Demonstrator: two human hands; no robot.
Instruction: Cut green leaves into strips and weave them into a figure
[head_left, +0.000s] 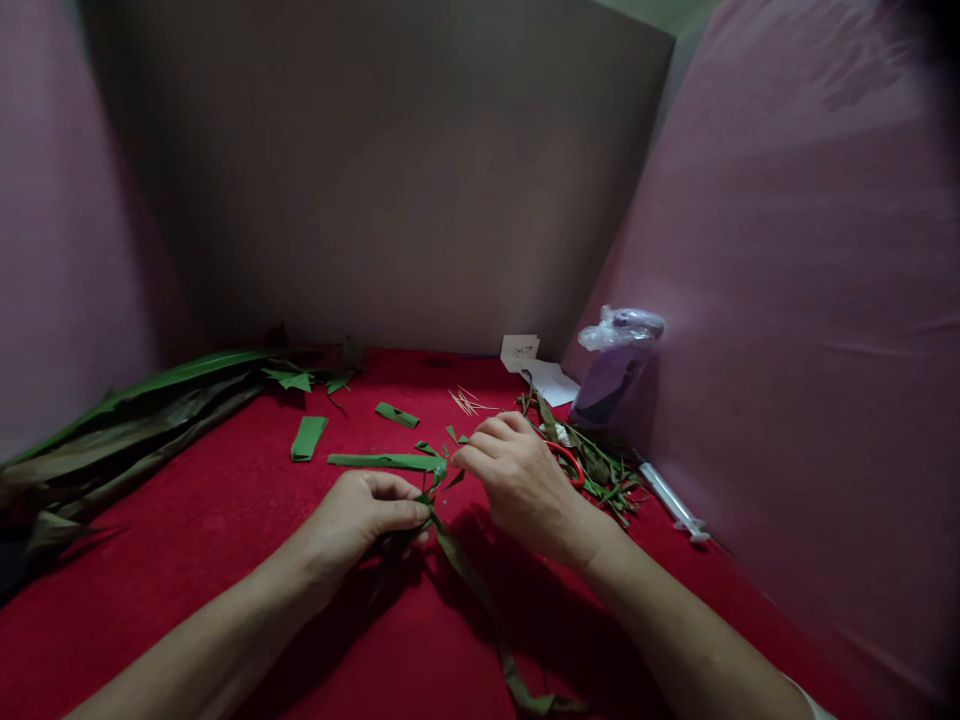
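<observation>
Both my hands meet at the middle of a red cloth (225,540). My left hand (367,515) is closed, pinching a folded bundle of green leaf strips (431,490). My right hand (517,475) is closed too, its fingertips pinching the same leaf piece from the right. A long leaf strip (480,600) trails from the bundle toward me across the cloth. Another flat strip (386,461) sticks out to the left just beyond my left hand.
Long leaves (127,420) lie piled at the left. Cut leaf pieces (309,437) and thin sticks (469,402) lie farther back. Leaf scraps with red-handled scissors (570,460), a syringe (671,500), a bagged purple container (615,365) and paper (536,365) sit at the right. Board and pink fabric surround.
</observation>
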